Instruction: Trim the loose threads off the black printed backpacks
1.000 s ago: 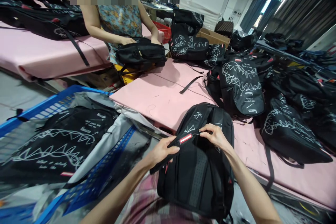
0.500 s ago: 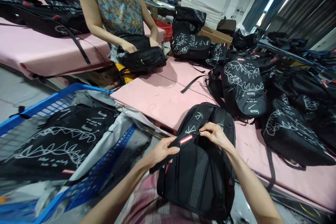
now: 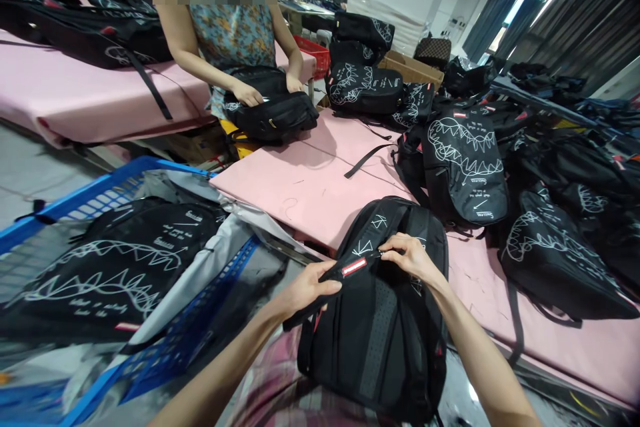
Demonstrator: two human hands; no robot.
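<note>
A black backpack (image 3: 370,347) leans against the table edge in front of me, its padded back and straps facing up. My left hand (image 3: 310,287) is closed around one shoulder strap (image 3: 335,275), which carries a red label and white line drawings. My right hand (image 3: 407,255) pinches at the strap near the label, thumb and forefinger together on a small bit at its edge that I cannot make out clearly. The strap is held stretched between both hands, above the back panel.
A pink-covered table (image 3: 300,180) stretches ahead, with several printed black backpacks (image 3: 465,160) piled on its right side. At left stands a blue basket (image 3: 105,180) holding another backpack (image 3: 115,267). Across the table, a co-worker (image 3: 233,40) has both hands on a black bag (image 3: 273,110).
My hands and the backpack stay almost in place. The co-worker's upper body has shifted slightly, and a small white thing now shows by one of the co-worker's hands.
</note>
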